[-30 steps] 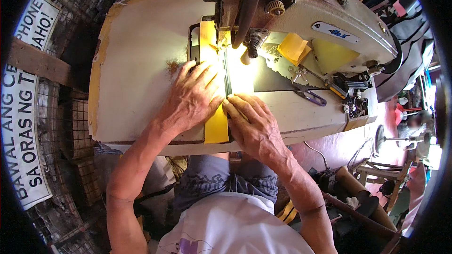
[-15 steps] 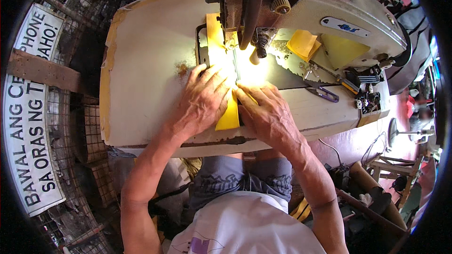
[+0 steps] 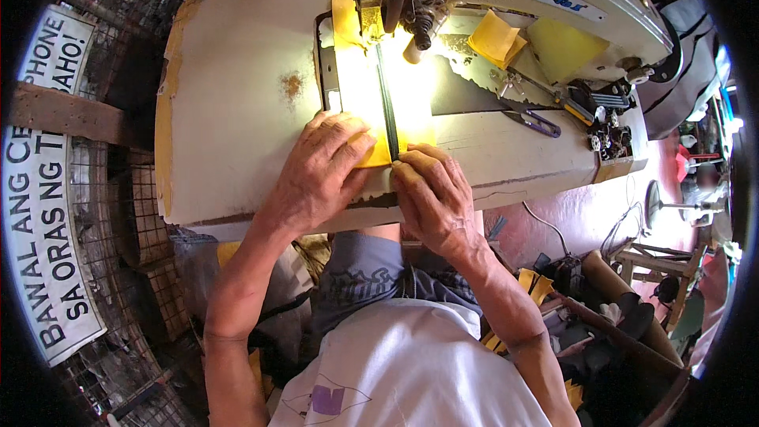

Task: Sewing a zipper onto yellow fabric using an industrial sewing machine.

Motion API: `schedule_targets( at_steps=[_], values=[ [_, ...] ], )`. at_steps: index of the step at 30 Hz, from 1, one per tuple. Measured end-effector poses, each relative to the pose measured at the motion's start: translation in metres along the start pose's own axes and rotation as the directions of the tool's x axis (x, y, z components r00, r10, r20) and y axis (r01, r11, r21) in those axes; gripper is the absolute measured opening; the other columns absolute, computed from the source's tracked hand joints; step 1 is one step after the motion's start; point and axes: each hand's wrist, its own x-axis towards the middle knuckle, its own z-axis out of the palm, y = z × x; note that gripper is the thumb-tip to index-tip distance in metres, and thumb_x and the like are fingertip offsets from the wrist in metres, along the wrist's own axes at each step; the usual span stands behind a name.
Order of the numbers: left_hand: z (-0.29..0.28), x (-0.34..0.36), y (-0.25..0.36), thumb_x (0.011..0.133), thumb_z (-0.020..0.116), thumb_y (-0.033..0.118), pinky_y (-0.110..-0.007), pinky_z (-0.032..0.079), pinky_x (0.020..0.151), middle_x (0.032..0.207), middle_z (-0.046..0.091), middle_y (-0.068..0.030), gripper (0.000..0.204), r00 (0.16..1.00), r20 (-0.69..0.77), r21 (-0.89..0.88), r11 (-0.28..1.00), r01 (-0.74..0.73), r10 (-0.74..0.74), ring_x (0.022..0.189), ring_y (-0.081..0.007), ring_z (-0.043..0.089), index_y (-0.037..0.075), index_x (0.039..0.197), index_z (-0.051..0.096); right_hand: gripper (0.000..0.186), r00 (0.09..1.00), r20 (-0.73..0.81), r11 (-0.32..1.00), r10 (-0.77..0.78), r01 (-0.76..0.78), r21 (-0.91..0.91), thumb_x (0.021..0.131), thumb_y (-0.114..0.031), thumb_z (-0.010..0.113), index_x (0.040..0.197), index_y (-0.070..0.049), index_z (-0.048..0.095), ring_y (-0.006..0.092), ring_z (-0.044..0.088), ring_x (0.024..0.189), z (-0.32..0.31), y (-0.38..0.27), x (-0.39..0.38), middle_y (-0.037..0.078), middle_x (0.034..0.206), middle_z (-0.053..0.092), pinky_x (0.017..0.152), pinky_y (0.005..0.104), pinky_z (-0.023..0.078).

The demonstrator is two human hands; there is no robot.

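Observation:
Under the sewing machine's head (image 3: 387, 0) lies a brightly lit yellow piece of sheet material (image 3: 348, 39), cloth or leather. A narrow black strip (image 3: 387, 103), perhaps zipper tape, runs along it from the needle area towards me. My left hand (image 3: 322, 162) has its fingers bent, closed on the piece's near left corner. With thumb and fingers together, my right hand (image 3: 433, 194) pinches the near end of the black strip at the yellow edge. Glare washes out the material's right part, and the needle tip cannot be made out.
Thread snips (image 3: 534, 121), a screwdriver (image 3: 575, 108) and a bobbin tray (image 3: 613, 138) lie on the right of the worktable (image 3: 229, 111). Folded yellow pieces (image 3: 496, 38) sit under the machine arm. A wire-mesh wall with a sign (image 3: 51, 190) stands left.
Both hands have come back towards me to the material's near edge. The black strip now shows lengthwise on the yellow piece, and my right fingers are at its end. The view has shifted slightly.

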Motion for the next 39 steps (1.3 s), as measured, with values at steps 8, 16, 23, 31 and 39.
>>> schedule_targets(
  at_steps=[8,16,23,31,39],
  values=[
    [0.008,-0.003,-0.007,0.086,0.070,0.001,-0.044,0.053,0.094,0.115,0.064,-0.0111,0.028,0.984,-0.155,-0.227,0.972,0.055,-0.092,0.108,-0.0324,0.064,0.005,0.113,0.064,0.027,0.996,-0.028,0.996,0.088,-0.087,0.021,0.083,-0.003,0.071,0.109,0.000,0.064,0.0361,0.062,0.107,0.002,-0.003,0.002,0.016,0.108,0.062,0.092,0.0462,0.052],
    [0.006,0.001,-0.004,0.081,0.073,0.000,-0.046,0.050,0.100,0.116,0.065,-0.0108,0.033,0.991,-0.118,-0.080,0.994,-0.068,0.059,0.114,-0.0318,0.062,0.005,0.113,0.066,0.039,0.997,0.070,0.998,0.045,-0.041,-0.049,0.082,-0.007,0.070,0.120,0.000,0.064,0.0347,0.059,0.110,0.001,0.002,0.000,0.015,0.113,0.060,0.096,0.0457,0.049],
    [0.008,-0.001,-0.004,0.084,0.071,0.000,-0.046,0.051,0.099,0.114,0.067,-0.0112,0.028,0.992,-0.122,-0.172,0.985,-0.009,-0.012,0.112,-0.0318,0.064,0.004,0.111,0.067,0.038,0.999,0.003,0.999,0.032,-0.032,-0.030,0.076,-0.009,0.070,0.114,-0.001,0.066,0.0321,0.059,0.106,-0.005,-0.002,0.010,0.012,0.108,0.060,0.090,0.0436,0.049],
    [0.006,0.004,-0.004,0.086,0.070,0.001,-0.044,0.051,0.091,0.111,0.067,-0.0109,0.025,0.990,-0.142,-0.175,0.984,-0.032,0.007,0.104,-0.0325,0.064,0.004,0.111,0.068,0.034,0.989,0.114,0.987,-0.096,0.109,-0.114,0.069,-0.015,0.066,0.101,-0.001,0.066,0.0260,0.059,0.094,-0.008,0.004,0.020,0.008,0.096,0.058,0.081,0.0394,0.051],
    [0.004,0.003,-0.002,0.082,0.070,0.007,-0.045,0.047,0.098,0.115,0.064,-0.0085,0.032,0.994,-0.052,-0.039,0.995,-0.095,0.093,0.110,-0.0292,0.060,0.005,0.114,0.069,0.043,0.967,0.125,0.950,-0.223,0.244,-0.194,0.066,-0.015,0.065,0.104,0.006,0.065,0.0241,0.062,0.087,-0.009,0.004,0.014,0.011,0.095,0.057,0.073,0.0352,0.056]
  ],
)
